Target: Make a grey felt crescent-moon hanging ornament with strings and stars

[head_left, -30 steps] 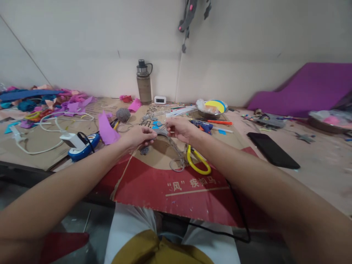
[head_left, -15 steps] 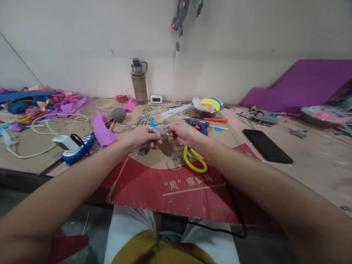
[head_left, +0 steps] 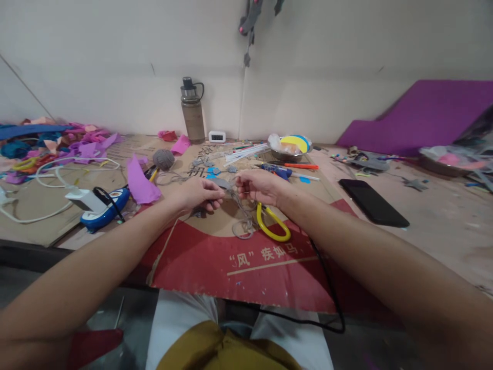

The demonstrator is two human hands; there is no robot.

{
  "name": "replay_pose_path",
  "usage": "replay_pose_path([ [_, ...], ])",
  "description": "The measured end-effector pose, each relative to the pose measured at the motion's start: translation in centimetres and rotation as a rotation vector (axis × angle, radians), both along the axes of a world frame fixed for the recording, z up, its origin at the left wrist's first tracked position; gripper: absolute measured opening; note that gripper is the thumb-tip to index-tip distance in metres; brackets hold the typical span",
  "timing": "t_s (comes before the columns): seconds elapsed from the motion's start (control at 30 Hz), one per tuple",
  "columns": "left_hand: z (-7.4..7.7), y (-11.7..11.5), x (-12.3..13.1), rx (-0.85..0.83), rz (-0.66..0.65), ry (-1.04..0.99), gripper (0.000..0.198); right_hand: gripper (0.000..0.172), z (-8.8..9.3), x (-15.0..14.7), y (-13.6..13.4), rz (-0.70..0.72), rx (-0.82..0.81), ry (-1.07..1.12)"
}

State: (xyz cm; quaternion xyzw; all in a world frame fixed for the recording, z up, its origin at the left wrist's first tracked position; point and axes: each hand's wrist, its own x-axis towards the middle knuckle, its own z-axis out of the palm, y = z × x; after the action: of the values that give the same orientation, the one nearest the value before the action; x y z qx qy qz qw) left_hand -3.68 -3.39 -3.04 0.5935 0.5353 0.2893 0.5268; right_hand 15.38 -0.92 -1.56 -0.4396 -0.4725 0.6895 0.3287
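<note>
In the head view, our left hand (head_left: 200, 194) and right hand (head_left: 257, 186) sit close together above the red cardboard sheet (head_left: 250, 267), each closed in a fingertip pinch. The left grips a small grey felt piece (head_left: 220, 183). The right seems to grip the grey yarn strand (head_left: 242, 208), which drops from there to a loose tangle on the cardboard, just beside the yellow-handled scissors (head_left: 273, 229). Over the last second little has shifted: our hands have edged slightly nearer each other and both pinches hold, so we judge the work on felt and yarn to be in the same step. The yarn ball (head_left: 163, 159) lies behind the left hand, the blue glue gun (head_left: 275, 171) lies behind the right, and a black phone (head_left: 373, 202) lies well apart on the tabletop (head_left: 442, 226).
</note>
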Motion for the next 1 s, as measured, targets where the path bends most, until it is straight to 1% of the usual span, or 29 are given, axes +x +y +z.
replay_pose_path([
  [0.13,0.3,0.1,-0.4,0.003,0.02,-0.026,0.018,0.015,0.6,1.5,-0.2,-0.047,-0.039,0.091],
  [0.27,0.4,0.4,-0.6,-0.017,0.041,-0.079,0.017,0.016,0.4,2.4,0.0,-0.116,-0.05,0.157],
  [0.37,0.4,0.7,-0.8,-0.043,0.057,-0.113,0.017,0.014,0.1,2.5,0.1,-0.184,-0.007,0.139],
  [0.43,0.4,0.9,-0.9,-0.045,0.063,-0.12,0.019,0.015,-0.1,2.9,0.0,-0.221,0.072,0.062],
  [0.47,0.3,0.9,-1.0,-0.038,0.064,-0.125,0.019,0.017,-0.1,3.2,-0.2,-0.234,0.128,-0.004],
  [0.53,0.2,1.0,-1.2,-0.022,0.06,-0.136,0.02,0.016,0.0,4.2,-0.8,-0.236,0.276,-0.218],
  [0.6,0.2,0.9,-1.2,-0.008,0.056,-0.149,0.02,0.009,0.0,5.6,-1.9,-0.183,0.454,-0.56],
  [0.63,0.3,0.9,-1.2,-0.003,0.06,-0.151,0.019,0.006,0.0,6.4,-2.6,-0.128,0.557,-0.751],
  [0.67,0.3,0.8,-1.2,0.001,0.065,-0.149,0.018,0.009,-0.1,7.1,-3.5,-0.079,0.655,-0.918],
  [0.7,0.4,0.7,-1.1,0.009,0.071,-0.148,0.018,0.016,-0.3,7.7,-4.4,-0.04,0.719,-1.059],
  [0.8,0.7,0.6,-0.9,0.049,0.074,-0.153,0.02,0.043,-1.1,8.6,-7.0,0.093,0.849,-1.412],
  [0.83,0.8,0.6,-0.9,0.065,0.075,-0.154,0.02,0.051,-1.4,8.6,-7.6,0.135,0.891,-1.491],
  [0.87,0.8,0.5,-0.9,0.081,0.077,-0.153,0.021,0.055,-1.6,8.4,-8.0,0.168,0.911,-1.546],
  [0.93,1.0,0.5,-0.9,0.105,0.079,-0.14,0.022,0.051,-1.7,8.0,-8.2,0.221,0.893,-1.59],
  [1.0,1.1,0.6,-0.9,0.125,0.071,-0.139,0.021,0.046,-1.6,7.5,-7.9,0.239,0.837,-1.592],
])
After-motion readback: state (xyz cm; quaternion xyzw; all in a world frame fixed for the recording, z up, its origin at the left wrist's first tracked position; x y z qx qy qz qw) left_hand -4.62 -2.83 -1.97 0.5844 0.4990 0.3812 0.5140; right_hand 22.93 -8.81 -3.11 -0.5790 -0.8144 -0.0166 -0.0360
